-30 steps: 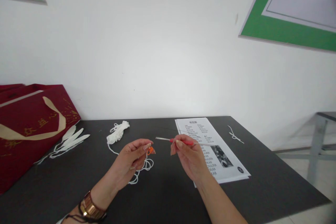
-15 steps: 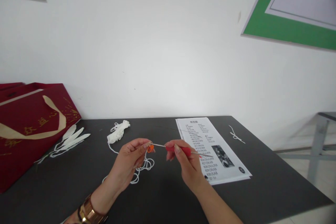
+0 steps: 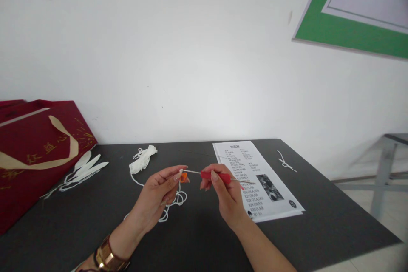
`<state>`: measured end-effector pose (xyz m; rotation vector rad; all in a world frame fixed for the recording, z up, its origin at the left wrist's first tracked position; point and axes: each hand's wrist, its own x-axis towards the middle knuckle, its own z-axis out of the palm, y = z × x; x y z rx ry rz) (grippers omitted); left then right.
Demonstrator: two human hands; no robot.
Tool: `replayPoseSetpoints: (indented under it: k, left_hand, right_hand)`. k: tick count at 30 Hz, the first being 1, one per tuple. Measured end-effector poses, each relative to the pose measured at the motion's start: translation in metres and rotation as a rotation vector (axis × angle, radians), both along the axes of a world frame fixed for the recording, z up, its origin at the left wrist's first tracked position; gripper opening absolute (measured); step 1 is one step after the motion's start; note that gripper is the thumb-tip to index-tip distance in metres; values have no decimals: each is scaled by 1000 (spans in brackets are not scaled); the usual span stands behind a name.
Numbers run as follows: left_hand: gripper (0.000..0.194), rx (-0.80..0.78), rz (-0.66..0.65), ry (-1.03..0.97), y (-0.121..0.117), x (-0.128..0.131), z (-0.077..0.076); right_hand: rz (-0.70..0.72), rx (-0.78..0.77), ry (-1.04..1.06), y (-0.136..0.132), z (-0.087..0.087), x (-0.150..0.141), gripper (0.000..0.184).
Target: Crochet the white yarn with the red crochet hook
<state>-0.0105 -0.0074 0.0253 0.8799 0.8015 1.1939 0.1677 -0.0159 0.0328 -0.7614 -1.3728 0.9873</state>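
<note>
Far left of the printed sheets [image 3: 255, 195], I make out on my feed a dark red bag [image 3: 38, 136] with gold characters; 益 and 心 read clearest to me. Nearer the sheets come white leaf-shaped pieces [image 3: 86, 165], then a white yarn bundle [image 3: 142, 159]. Just left of the sheets I have the left hand [image 3: 163, 187] pinched narrow on a small bit of white yarn [image 3: 181, 171] — an orange clip [image 3: 184, 177] beside its fingertips. The hook [image 3: 205, 174], red-handled, reaches that yarn; the right hand [image 3: 228, 193] grips it, overlapping the sheets' left edge. On them I read rows R27 to R30, above a round black mark. Right of the sheets lies a knotted white strand [image 3: 286, 163].
</note>
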Motion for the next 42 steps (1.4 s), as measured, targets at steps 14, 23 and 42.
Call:
replayPoseSetpoints:
  k: [14, 23, 42]
  left_hand:
    - [18, 41, 102, 141, -4, 3, 1]
    - [22, 34, 49, 276, -2, 5, 1]
    - [15, -285, -552, -495, -5, -9, -1]
  right_hand:
    - [-2, -58, 169, 5, 1, 2, 14]
    - [-14, -72, 210, 7, 1, 4, 18]
    - [203, -262, 453, 7, 5, -1, 13]
